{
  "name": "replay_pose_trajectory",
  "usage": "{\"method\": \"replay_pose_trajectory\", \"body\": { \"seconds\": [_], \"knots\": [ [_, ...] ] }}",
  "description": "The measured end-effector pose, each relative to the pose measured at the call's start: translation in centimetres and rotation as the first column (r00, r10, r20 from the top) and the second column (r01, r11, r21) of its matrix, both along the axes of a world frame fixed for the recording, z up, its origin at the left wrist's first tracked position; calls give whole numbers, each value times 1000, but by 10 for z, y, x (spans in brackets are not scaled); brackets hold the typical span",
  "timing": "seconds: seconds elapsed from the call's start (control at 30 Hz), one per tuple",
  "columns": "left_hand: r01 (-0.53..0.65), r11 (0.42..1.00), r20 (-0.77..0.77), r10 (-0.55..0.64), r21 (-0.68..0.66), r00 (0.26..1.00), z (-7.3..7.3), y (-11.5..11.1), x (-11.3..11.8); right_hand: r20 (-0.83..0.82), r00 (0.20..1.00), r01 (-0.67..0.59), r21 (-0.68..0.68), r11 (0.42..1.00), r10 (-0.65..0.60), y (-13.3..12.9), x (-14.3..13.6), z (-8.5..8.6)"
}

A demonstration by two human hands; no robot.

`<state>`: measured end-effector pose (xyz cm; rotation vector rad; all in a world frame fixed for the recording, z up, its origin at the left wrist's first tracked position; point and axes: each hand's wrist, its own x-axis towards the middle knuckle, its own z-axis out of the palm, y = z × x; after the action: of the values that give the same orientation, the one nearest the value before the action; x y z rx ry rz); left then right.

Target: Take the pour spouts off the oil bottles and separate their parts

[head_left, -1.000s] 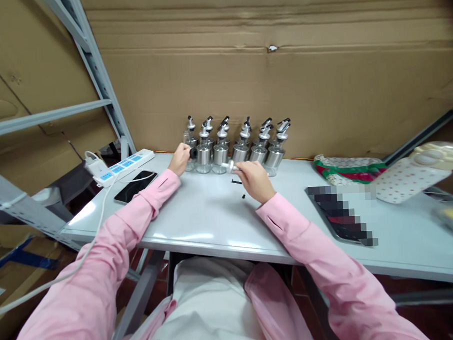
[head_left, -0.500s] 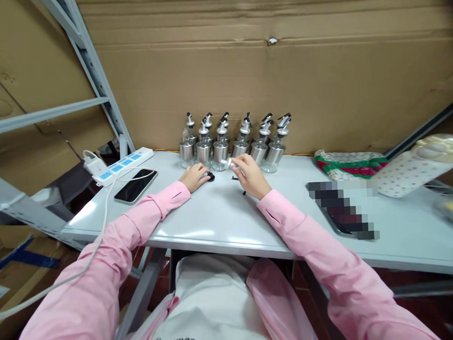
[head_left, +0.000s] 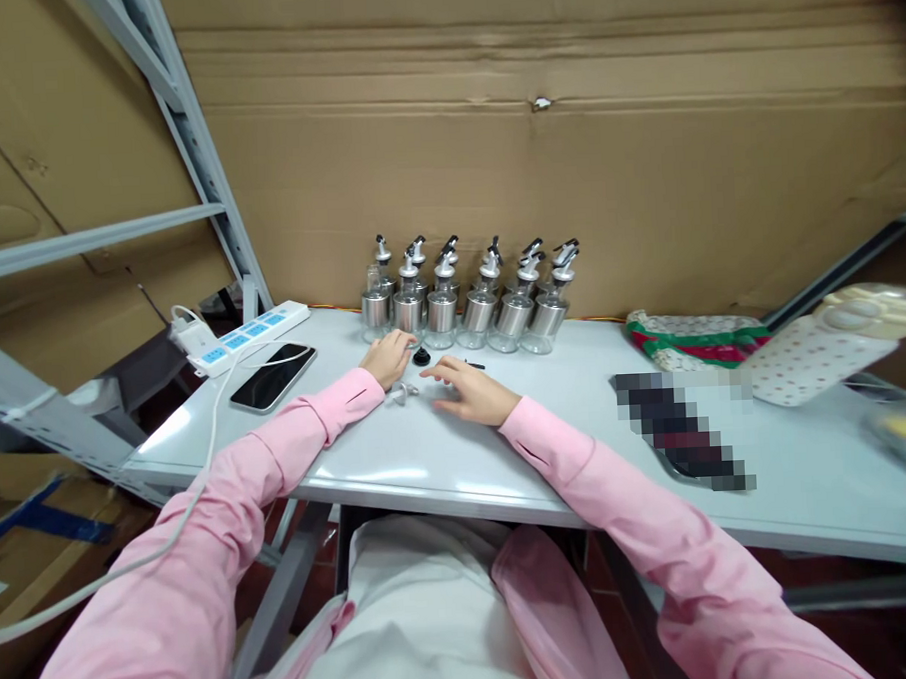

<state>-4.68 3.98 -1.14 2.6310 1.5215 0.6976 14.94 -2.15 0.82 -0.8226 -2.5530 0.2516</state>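
Two rows of glass bottles with steel bands stand at the back of the table, most topped with silver and black pour spouts. My left hand rests on the table in front of them, its fingers close together beside a round black part; whether it holds anything is hidden. Just in front of that hand lies a small silver spout piece. My right hand is to the right of this piece, fingers apart and holding nothing. Behind it lies a thin black piece.
A phone and a white power strip with a cable are at the left. On the right are a pixelated dark object, a red-green cloth and a dotted white item. Cardboard rises behind.
My right hand has let go of the silver spout piece, which now lies on the table, and has moved left and nearer me. My left hand has drawn slightly away from the black part.
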Motion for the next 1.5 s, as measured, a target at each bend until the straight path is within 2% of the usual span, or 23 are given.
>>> {"method": "replay_pose_trajectory", "body": {
  "seconds": [0.17,0.27,0.37,0.43,0.57,0.7,0.83,0.93,1.0,1.07,1.17,1.23,1.33,1.5],
  "knots": [
    [80,996,152,-84,29,985,5,-2,-4,-10,997,-70,51,996,71,-6,-5,1],
    [206,976,265,-182,-66,947,7,-6,-6,31,997,-69,43,997,67,-6,-5,0],
    [328,931,259,-281,-162,924,5,-11,-4,49,997,-55,44,998,53,-3,-3,-3],
    [356,916,197,-320,-186,927,4,-13,-1,55,998,-44,41,998,42,-2,-1,-4],
    [341,920,111,-325,-194,939,1,-15,7,82,996,-34,22,999,32,1,-1,-6],
    [316,933,133,-296,-171,946,3,-17,8,89,996,-31,31,999,28,1,-1,-7],
    [160,983,266,-131,-90,955,12,-15,-2,65,998,-15,43,999,12,-2,0,-6],
    [55,998,408,-36,-34,912,15,-10,-11,-75,996,60,94,994,-53,-3,-2,0],
    [73,997,468,-55,-21,882,15,-8,-13,-278,954,144,97,985,-112,4,-8,7],
    [132,991,530,-102,-19,842,14,-10,-9,-480,860,221,46,974,-172,19,-18,17],
    [198,978,615,-117,-66,780,11,-20,4,-637,726,271,-82,959,-260,53,-41,33],
    [208,970,649,-80,-123,756,9,-26,12,-671,647,297,-215,930,-361,75,-57,43],
    [208,968,677,-60,-140,733,9,-30,15,-663,590,369,-288,884,-462,99,-78,53],
    [181,976,699,-44,-123,714,9,-24,9,-608,606,408,-316,856,-513,118,-92,58]
  ]
}}
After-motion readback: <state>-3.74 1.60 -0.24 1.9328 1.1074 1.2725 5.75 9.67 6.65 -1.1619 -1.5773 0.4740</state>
